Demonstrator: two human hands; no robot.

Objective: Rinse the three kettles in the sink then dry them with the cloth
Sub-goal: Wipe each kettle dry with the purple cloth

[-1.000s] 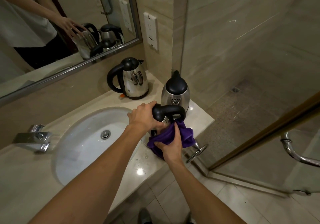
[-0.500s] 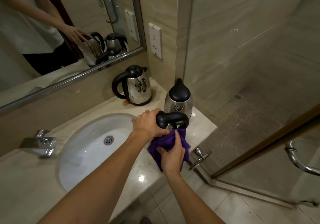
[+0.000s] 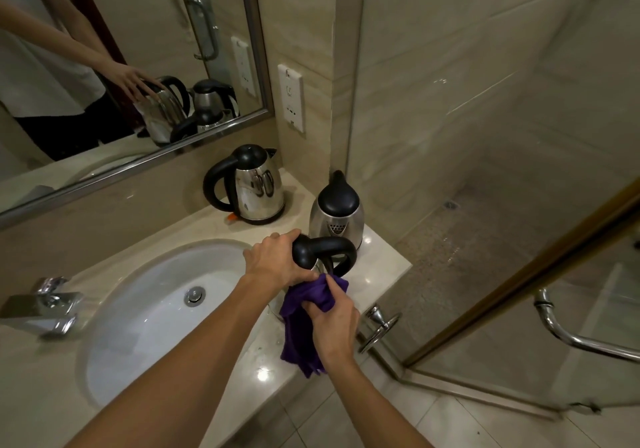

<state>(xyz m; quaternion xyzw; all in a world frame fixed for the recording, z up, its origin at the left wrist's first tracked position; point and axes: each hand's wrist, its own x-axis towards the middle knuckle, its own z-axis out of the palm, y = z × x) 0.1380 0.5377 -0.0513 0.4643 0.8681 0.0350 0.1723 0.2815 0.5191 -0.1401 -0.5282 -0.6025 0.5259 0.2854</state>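
Three steel kettles with black lids and handles stand on the marble counter right of the sink (image 3: pixel 114 312). My left hand (image 3: pixel 273 262) grips the top of the nearest kettle (image 3: pixel 325 250), whose body is mostly hidden behind my hands. My right hand (image 3: pixel 334 326) holds the purple cloth (image 3: pixel 299 329) bunched against that kettle's near side, and the cloth's tail hangs over the counter edge. A second kettle (image 3: pixel 337 213) stands just behind it. The third kettle (image 3: pixel 254 186) sits further back by the wall.
A chrome tap (image 3: pixel 45 307) sits at the sink's left. A mirror (image 3: pixel 104 66) runs along the back wall, with a wall socket (image 3: pixel 291 97) to its right. A towel ring (image 3: pixel 379 326) juts from the counter's end. A glass shower door with a chrome handle (image 3: pixel 568 329) stands at right.
My right hand has bunched the cloth tighter and drawn it lower along the kettle's side, so more cloth hangs below the hand. My left hand keeps its grip on the kettle top.
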